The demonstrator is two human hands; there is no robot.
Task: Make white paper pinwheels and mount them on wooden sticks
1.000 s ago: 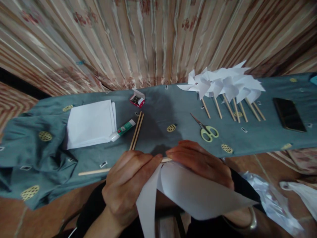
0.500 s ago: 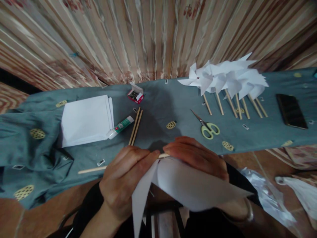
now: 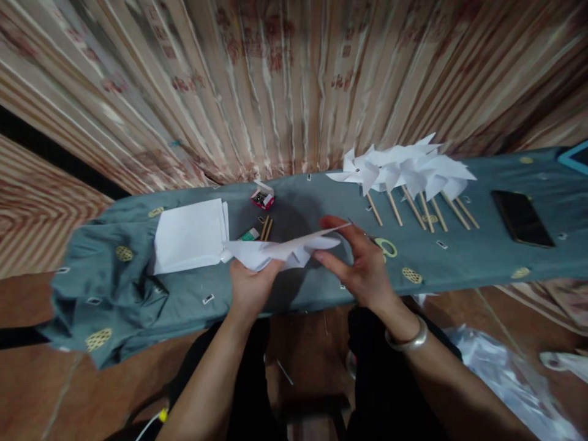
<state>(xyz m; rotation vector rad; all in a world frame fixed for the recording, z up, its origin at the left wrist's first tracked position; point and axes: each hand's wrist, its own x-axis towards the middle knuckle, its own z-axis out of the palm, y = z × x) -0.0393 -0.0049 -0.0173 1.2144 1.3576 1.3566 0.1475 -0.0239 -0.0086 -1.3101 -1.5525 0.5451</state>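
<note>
A white paper pinwheel is held up over the near side of the table, seen nearly edge-on. My left hand grips it from below at the left, its thumb on the near side and its other fingers hidden behind the paper. At the pinwheel's right end, my right hand has its thumb against the near blade and its fingers on the far side, curled around the paper. Any stick on this pinwheel is hidden. Behind it lie a partly covered glue stick and wooden sticks.
White paper sheets are stacked at left. A small red box of metal pins stands behind the sticks. Several pinwheels on sticks lie at back right, near green-handled scissors and a dark phone. A curtain hangs behind the table.
The pinwheel has been raised from near my lap to above the table and turned edge-on. My hands have moved apart, from its stick to its blades. The view has shifted.
</note>
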